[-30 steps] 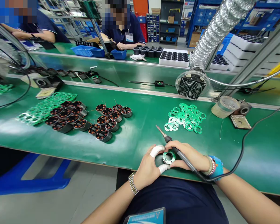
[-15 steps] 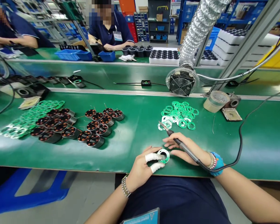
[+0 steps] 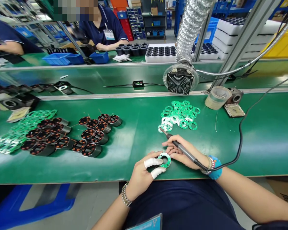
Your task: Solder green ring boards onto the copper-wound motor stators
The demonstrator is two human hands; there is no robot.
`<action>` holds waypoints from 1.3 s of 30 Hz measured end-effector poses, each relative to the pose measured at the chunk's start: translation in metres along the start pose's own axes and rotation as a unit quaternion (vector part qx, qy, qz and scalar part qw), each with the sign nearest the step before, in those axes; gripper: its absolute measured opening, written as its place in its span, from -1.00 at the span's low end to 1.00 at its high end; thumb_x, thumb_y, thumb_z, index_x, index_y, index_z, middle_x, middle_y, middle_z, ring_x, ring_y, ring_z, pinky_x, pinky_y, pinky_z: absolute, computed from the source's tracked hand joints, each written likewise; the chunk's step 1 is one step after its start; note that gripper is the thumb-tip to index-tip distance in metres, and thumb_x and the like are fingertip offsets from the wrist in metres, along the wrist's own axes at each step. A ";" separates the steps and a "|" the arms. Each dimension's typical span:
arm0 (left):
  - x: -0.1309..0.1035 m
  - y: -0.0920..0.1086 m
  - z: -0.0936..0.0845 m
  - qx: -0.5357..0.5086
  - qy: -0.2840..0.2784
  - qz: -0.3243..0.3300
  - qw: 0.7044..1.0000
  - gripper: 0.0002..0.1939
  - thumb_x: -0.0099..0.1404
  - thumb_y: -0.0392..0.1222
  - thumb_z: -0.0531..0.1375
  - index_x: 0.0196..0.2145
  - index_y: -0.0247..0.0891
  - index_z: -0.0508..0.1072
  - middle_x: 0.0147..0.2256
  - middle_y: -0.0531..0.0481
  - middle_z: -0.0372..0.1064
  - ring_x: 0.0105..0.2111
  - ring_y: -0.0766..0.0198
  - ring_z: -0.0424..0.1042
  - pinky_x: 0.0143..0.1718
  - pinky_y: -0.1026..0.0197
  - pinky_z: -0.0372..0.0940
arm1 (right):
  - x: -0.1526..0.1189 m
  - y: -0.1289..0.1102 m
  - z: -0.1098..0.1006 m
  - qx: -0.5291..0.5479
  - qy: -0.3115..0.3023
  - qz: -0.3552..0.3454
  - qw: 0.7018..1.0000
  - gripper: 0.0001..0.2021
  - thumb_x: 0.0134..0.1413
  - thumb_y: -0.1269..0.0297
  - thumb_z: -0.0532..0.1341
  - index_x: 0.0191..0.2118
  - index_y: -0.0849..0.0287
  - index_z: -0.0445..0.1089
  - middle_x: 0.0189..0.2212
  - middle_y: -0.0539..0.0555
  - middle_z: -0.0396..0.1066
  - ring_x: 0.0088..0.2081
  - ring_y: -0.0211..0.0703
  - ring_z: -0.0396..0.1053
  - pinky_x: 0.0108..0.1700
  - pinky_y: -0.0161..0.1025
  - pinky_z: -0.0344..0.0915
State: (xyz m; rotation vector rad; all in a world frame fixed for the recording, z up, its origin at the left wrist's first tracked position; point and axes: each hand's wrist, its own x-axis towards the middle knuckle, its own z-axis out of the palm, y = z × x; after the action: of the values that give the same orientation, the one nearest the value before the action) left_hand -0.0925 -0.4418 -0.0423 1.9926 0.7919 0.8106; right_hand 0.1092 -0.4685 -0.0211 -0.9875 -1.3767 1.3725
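My left hand (image 3: 141,174), with white tape on two fingers, is closed around a ring-shaped green circuit board (image 3: 168,162) near the table's front edge. Whether a motor part sits under the ring is hard to see. A soldering iron (image 3: 184,150) lies across my right hand (image 3: 194,152), held with its tip pointing up and left toward a loose pile of green ring boards (image 3: 183,111). The right fingertips are at the ring's upper right edge and seem to touch it.
Motor stators with copper windings (image 3: 92,138) stand in groups at left, beside rows of green ring boards (image 3: 26,127). A fan with a foil duct (image 3: 180,83) hangs behind the pile. At right are a plastic cup (image 3: 217,98) and a sponge tray (image 3: 234,110). Co-workers sit opposite.
My right hand has come in toward the ring, so its fingertips are now at the ring's edge. The ring has turned slightly in my left hand. The whole view has shifted a little.
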 end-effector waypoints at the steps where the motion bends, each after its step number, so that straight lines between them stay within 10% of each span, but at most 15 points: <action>1: 0.000 0.000 0.000 -0.003 0.000 0.001 1.000 -0.86 0.10 -0.24 0.28 -0.32 -0.19 0.48 -0.11 -0.08 0.45 -0.11 0.12 0.43 0.01 -0.03 0.28 | 0.000 0.000 0.001 -0.004 0.006 0.000 1.000 -0.69 0.06 0.46 0.15 -0.10 0.10 0.08 -0.20 0.07 0.33 -0.25 -0.30 0.39 -0.14 -0.21 0.37; 12: -0.005 0.006 0.009 0.031 0.047 0.049 0.997 -0.83 0.09 -0.32 0.27 -0.30 -0.23 0.44 -0.16 -0.11 0.45 -0.18 0.18 0.46 -0.17 0.13 0.40 | -0.002 -0.008 0.006 -0.107 0.049 -0.003 0.993 -0.75 0.07 0.46 0.12 -0.10 0.15 0.17 -0.29 0.06 0.39 -0.31 -0.27 0.41 -0.20 -0.23 0.38; 18: -0.014 0.015 0.020 0.076 0.102 0.057 0.990 -0.81 0.13 -0.34 0.23 -0.25 -0.24 0.41 -0.14 -0.13 0.41 -0.13 0.18 0.42 -0.11 0.14 0.36 | -0.019 -0.012 0.014 -0.315 0.053 -0.095 0.943 -0.69 0.04 0.38 0.21 -0.07 0.11 0.22 -0.24 0.07 0.38 -0.23 -0.16 0.38 -0.18 -0.21 0.36; 24: -0.016 0.010 -0.015 0.038 -0.039 -0.068 0.996 -0.53 0.16 -0.30 0.18 0.04 -0.22 0.25 -0.01 -0.15 0.34 -0.04 0.14 0.35 0.02 0.06 0.25 | -0.022 -0.004 0.018 -0.343 0.030 -0.102 0.933 -0.69 0.07 0.36 0.20 -0.05 0.12 0.21 -0.23 0.09 0.35 -0.23 -0.16 0.36 -0.17 -0.21 0.33; 30: -0.002 0.006 -0.023 -0.016 -0.026 -0.157 0.987 -0.90 0.14 -0.22 0.21 -0.37 -0.27 0.50 -0.33 -0.06 0.48 -0.30 0.21 0.43 -0.17 0.17 0.31 | -0.024 0.000 0.016 -0.351 0.035 -0.088 0.931 -0.66 0.06 0.35 0.21 -0.02 0.10 0.21 -0.21 0.10 0.35 -0.21 -0.15 0.37 -0.13 -0.19 0.33; 39: 0.028 0.011 -0.015 -0.301 -0.068 -0.303 0.902 -0.82 -0.03 -0.19 0.29 -0.51 -0.36 0.42 -0.55 0.05 0.34 -0.58 0.41 0.30 -0.50 0.33 0.26 | -0.016 -0.009 0.016 -0.374 0.026 -0.101 0.921 -0.69 0.07 0.35 0.20 -0.04 0.12 0.23 -0.25 0.11 0.35 -0.25 -0.15 0.35 -0.20 -0.21 0.34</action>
State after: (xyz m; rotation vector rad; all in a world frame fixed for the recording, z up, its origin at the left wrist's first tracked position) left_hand -0.0848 -0.4191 -0.0189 1.1385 0.8778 0.4560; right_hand 0.0987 -0.4886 -0.0125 -1.3001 -1.9542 0.6410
